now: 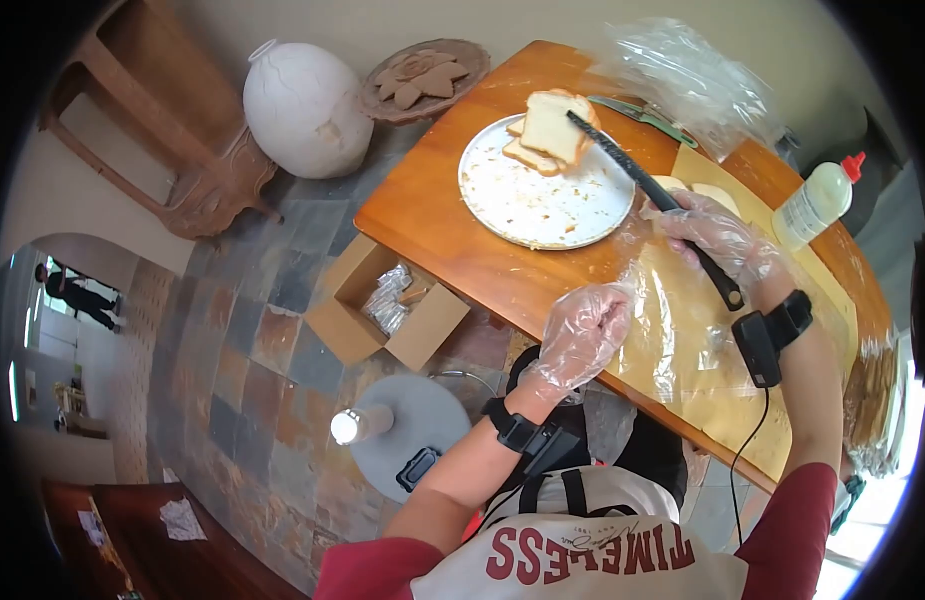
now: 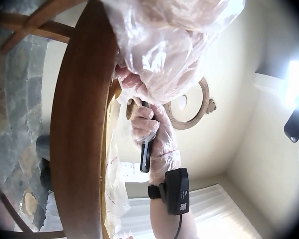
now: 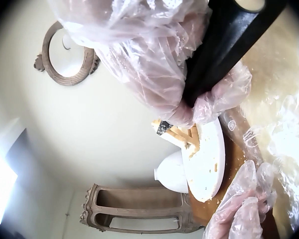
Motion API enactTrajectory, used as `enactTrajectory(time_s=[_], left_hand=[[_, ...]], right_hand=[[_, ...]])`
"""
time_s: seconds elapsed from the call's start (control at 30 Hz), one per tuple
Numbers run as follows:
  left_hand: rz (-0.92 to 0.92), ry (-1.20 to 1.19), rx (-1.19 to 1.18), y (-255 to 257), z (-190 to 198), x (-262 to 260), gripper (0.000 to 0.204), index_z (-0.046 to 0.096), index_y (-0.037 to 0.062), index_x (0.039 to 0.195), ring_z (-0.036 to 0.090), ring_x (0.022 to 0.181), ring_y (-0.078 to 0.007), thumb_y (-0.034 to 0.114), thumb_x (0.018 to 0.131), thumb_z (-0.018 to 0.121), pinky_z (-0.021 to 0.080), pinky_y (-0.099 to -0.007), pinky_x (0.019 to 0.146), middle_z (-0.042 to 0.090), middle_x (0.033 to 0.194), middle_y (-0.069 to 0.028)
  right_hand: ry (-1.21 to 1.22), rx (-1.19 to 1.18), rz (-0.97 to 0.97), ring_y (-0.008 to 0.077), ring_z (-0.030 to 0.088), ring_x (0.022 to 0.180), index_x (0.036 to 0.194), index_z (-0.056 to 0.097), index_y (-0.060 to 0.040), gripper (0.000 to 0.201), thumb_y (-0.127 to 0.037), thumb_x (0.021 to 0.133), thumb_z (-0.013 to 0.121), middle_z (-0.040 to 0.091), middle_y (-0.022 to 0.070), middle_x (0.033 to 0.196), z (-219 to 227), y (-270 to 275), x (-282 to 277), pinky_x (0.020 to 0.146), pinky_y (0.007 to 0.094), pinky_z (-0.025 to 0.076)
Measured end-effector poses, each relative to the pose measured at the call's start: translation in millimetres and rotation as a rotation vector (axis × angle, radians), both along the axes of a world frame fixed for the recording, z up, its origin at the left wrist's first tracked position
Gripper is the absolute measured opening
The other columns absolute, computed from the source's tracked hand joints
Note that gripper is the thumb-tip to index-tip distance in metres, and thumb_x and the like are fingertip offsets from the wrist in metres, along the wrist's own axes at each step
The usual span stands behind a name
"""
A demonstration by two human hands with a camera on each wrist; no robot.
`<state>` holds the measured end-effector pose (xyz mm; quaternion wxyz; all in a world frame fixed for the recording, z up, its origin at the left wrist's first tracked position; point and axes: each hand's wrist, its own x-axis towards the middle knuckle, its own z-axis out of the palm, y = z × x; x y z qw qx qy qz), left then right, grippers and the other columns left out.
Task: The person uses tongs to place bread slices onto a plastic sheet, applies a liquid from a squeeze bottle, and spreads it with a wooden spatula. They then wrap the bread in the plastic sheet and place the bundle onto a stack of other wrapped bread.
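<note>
In a clear plastic glove, my right hand [image 1: 717, 235] grips long black tongs [image 1: 642, 180]. The far end of the tongs touches the top bread slice [image 1: 554, 125] in a small stack at the back of the white round plate [image 1: 482, 205]. Crumbs lie on the plate. My gloved left hand [image 1: 587, 325] is by the near table edge, its fingers loosely curled, with no held object visible. In the right wrist view, the tongs [image 3: 222, 50] pass through the right hand [image 3: 154, 59], and the left hand [image 3: 244, 204] is at the lower right.
More bread [image 1: 717, 195] lies partly hidden behind the right hand. A green-handled knife [image 1: 647, 117], a plastic bag [image 1: 682, 80] and a red-capped bottle [image 1: 814, 205] are farther back. Clear plastic [image 1: 672, 330] covers the near table. An open cardboard box [image 1: 427, 325] stands below the edge.
</note>
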<state>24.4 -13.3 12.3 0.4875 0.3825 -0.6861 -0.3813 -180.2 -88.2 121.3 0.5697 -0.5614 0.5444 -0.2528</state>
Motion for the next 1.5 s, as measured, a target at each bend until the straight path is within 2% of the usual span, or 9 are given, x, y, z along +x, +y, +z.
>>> enactTrajectory(time_s=[0.27, 0.4, 0.47, 0.57, 0.7, 0.77, 0.97, 1.4, 1.5], left_hand=[[0.011, 0.037, 0.022, 0, -3, -1, 0.02, 0.064, -0.0019, 0.098, 0.059, 0.072, -0.0104, 0.015, 0.088, 0.063, 0.049, -0.0256, 0.068, 0.066, 0.086, -0.0073], [0.059, -0.075, -0.023, 3, 8, -2, 0.012, 0.064, 0.0007, 0.093, 0.064, 0.072, -0.0273, 0.007, 0.084, 0.06, 0.051, -0.0338, 0.068, 0.066, 0.084, -0.0148], [0.098, -0.141, -0.181, -1, -4, -2, 0.012, 0.064, 0.0003, 0.094, 0.064, 0.074, -0.0287, 0.009, 0.086, 0.061, 0.051, -0.0366, 0.07, 0.066, 0.086, -0.0163], [0.066, -0.17, -0.126, 1, -2, -2, 0.013, 0.063, -0.0008, 0.094, 0.063, 0.082, -0.0283, 0.011, 0.088, 0.062, 0.049, -0.0367, 0.076, 0.066, 0.091, -0.0163], [0.078, -0.189, -0.097, 3, 2, -4, 0.016, 0.064, -0.0027, 0.092, 0.061, 0.086, -0.0216, 0.013, 0.088, 0.063, 0.047, -0.0326, 0.08, 0.066, 0.092, -0.0119], [0.072, -0.136, -0.056, 2, -2, -5, 0.018, 0.065, -0.0034, 0.092, 0.059, 0.085, -0.0145, 0.014, 0.087, 0.065, 0.048, -0.0297, 0.08, 0.064, 0.093, -0.0078], [0.123, -0.044, -0.007, 11, 2, -15, 0.019, 0.065, -0.0041, 0.093, 0.059, 0.085, -0.0152, 0.014, 0.089, 0.063, 0.048, -0.0295, 0.079, 0.065, 0.096, -0.0093], [0.07, -0.065, 0.005, 16, -6, -26, 0.017, 0.064, -0.0033, 0.095, 0.06, 0.086, -0.0143, 0.012, 0.088, 0.062, 0.05, -0.0266, 0.076, 0.064, 0.102, -0.0085], [0.053, -0.061, -0.01, 16, -4, -26, 0.017, 0.064, -0.0033, 0.094, 0.06, 0.087, -0.0145, 0.012, 0.088, 0.062, 0.05, -0.0267, 0.077, 0.065, 0.102, -0.0092]], right_hand=[[-0.146, 0.068, -0.043, 0.0033, 0.045, 0.054, 0.112, 0.057, -0.0053, 0.025, -0.017, 0.09, 0.062, 0.048, -0.0026, 0.07, -13, 6, -3, 0.045, 0.0173, 0.038], [-0.275, 0.074, -0.134, 0.004, 0.045, 0.054, 0.117, 0.056, -0.0042, 0.029, -0.016, 0.091, 0.061, 0.05, -0.0018, 0.07, -1, 60, -30, 0.046, 0.0174, 0.037], [-0.346, 0.073, -0.214, 0.0051, 0.045, 0.053, 0.123, 0.054, -0.0037, 0.035, -0.016, 0.092, 0.061, 0.049, -0.0016, 0.069, -3, 107, -54, 0.046, 0.0179, 0.036], [-0.347, 0.077, -0.373, 0.006, 0.043, 0.052, 0.127, 0.051, -0.0027, 0.039, -0.019, 0.093, 0.059, 0.047, -0.0019, 0.068, -3, 186, -87, 0.047, 0.0177, 0.034], [-0.518, 0.109, -0.785, 0.0051, 0.042, 0.052, 0.13, 0.048, -0.0048, 0.041, -0.02, 0.093, 0.058, 0.045, -0.0025, 0.066, -15, 271, -117, 0.046, 0.0167, 0.033], [-0.511, 0.082, -0.884, 0.0042, 0.043, 0.051, 0.128, 0.049, -0.0057, 0.039, -0.02, 0.093, 0.057, 0.046, -0.0025, 0.067, -24, 293, -134, 0.045, 0.0152, 0.034], [-0.535, 0.162, -1.002, 0.0039, 0.047, 0.049, 0.115, 0.055, -0.0067, 0.028, -0.02, 0.092, 0.061, 0.051, -0.0011, 0.068, -31, 306, -161, 0.043, 0.0135, 0.038], [0.269, 0.078, -0.933, 0.008, 0.047, 0.044, 0.086, 0.049, -0.0053, 0.012, -0.015, 0.086, 0.056, 0.047, -0.0005, 0.064, -9, 344, -174, 0.041, 0.0222, 0.038], [0.21, 0.066, -0.968, 0.0082, 0.046, 0.044, 0.087, 0.048, -0.0056, 0.013, -0.015, 0.087, 0.056, 0.046, -0.0003, 0.063, -1, 344, -177, 0.041, 0.0223, 0.038]])
